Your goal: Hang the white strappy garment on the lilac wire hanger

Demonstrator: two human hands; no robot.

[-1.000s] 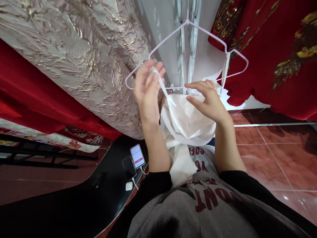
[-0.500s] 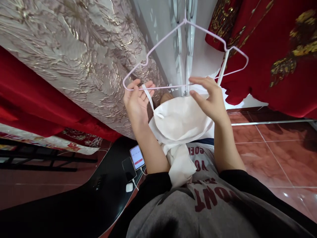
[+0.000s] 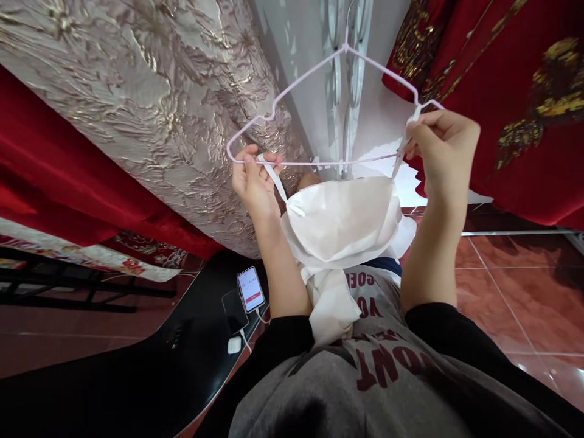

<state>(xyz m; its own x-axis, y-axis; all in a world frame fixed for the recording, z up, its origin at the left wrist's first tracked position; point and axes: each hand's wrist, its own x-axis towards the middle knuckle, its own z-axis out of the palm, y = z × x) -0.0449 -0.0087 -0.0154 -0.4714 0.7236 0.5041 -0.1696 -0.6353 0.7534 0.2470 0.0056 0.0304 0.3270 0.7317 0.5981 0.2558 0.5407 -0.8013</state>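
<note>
A pale pink clothes hanger [image 3: 314,70] hangs in front of me, its hook running up past the top of the view. My left hand [image 3: 258,179] pinches the left end of its lower bar between thumb and fingers, with a white strap [image 3: 274,177] lying against the fingers. My right hand [image 3: 440,146] is closed on the other strap [image 3: 401,149], which goes over the notch in the hanger's right shoulder. Both straps belong to a white garment [image 3: 342,219] like a camisole, drooping below the bar and gathered against my body.
On the left, a black bench [image 3: 150,371] bears a lit phone [image 3: 251,291], a dark phone [image 3: 235,311] and a small white case [image 3: 234,345]. Shiny patterned fabric [image 3: 150,91] hangs close at left, red embroidered cloth [image 3: 493,140] at right. Red tiles [image 3: 497,292] cover the floor.
My right hand has moved right and up from the middle of the lower bar and taken hold of the right strap by the notch. My left hand has barely moved.
</note>
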